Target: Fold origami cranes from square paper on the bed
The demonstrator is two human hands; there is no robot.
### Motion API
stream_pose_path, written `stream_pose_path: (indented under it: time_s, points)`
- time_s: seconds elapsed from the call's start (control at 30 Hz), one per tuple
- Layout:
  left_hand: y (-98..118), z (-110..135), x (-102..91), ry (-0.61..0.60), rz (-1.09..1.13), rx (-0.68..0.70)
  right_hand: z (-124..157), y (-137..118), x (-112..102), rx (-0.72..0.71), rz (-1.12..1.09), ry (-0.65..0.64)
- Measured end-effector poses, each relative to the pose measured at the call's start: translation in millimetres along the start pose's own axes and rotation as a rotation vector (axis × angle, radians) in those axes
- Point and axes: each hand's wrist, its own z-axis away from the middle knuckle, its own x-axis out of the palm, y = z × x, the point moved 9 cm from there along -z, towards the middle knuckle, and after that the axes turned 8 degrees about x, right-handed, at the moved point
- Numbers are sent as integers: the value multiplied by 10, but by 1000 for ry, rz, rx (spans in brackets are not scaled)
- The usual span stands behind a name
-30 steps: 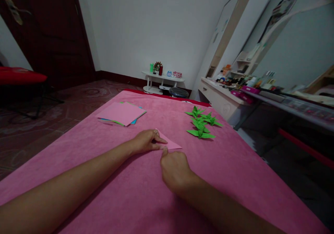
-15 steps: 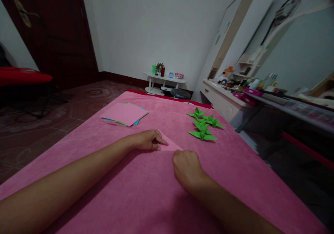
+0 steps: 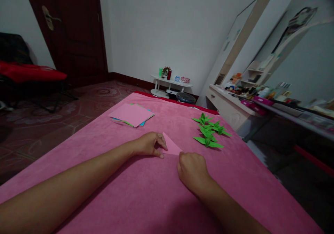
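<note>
A pink sheet of origami paper (image 3: 172, 146), folded into a triangle, lies on the pink cloth between my hands. My left hand (image 3: 151, 145) closes on its left edge, fingers bent over the top and thumb low at the near left corner. The right corner is pinched in my right hand (image 3: 192, 169), whose fingers are curled and partly hidden behind the knuckles. To the right of the paper stand several folded green paper cranes (image 3: 208, 131). Beyond my left hand rests a stack of coloured paper (image 3: 132, 115), pink on top, with green and blue edges showing.
The pink cloth (image 3: 141, 192) covers a wide surface. A low white shelf (image 3: 172, 82) holding small items stands past its far edge. On the right is a cluttered dressing table (image 3: 229, 103); at left, a red-covered chair (image 3: 33, 73) and a dark door (image 3: 75, 32).
The view has swung slightly left, so the scene sits further right. My left hand's index finger, earlier stretched over the paper, is now bent at its left edge. My right hand keeps the corner.
</note>
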Motion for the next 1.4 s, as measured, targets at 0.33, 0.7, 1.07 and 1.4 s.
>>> stream_pose_path:
  time_s: [0.33,0.7,1.07,1.4]
  points:
    - [411,-50,208,-54,-617,43,-23,91,-50,11,-23,163]
    - [-260,332,-401,1009,805,-533,-84,742,-330,116,-1436,546]
    - [124,79,382,800,1215,-446,-193,273,104,39,-1725,158]
    - [225,56,279,638,876,-436,-194,246,65,-46,-1747,102]
